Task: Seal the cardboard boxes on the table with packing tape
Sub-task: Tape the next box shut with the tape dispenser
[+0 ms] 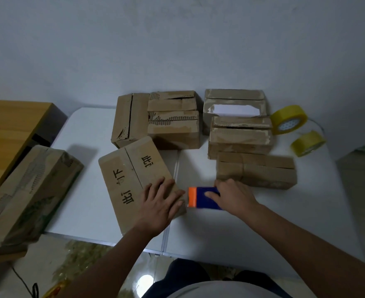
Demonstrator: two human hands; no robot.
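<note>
left hand (pixel 160 201) flat on box (pixel 134 181) | right hand (pixel 231 195) gripping tape dispenser (pixel 201 197) beside it

The box (pixel 134 179) under the left hand (pixel 160 203) bears black handwritten Chinese characters; their reading is uncertain.

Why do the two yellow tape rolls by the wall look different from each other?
The far tape roll looks bigger and fuller than the near tape roll. The far one sits beside the box with the white gap; the near one sits apart from the boxes. Both are yellow, tilted, and on the white table.
</note>
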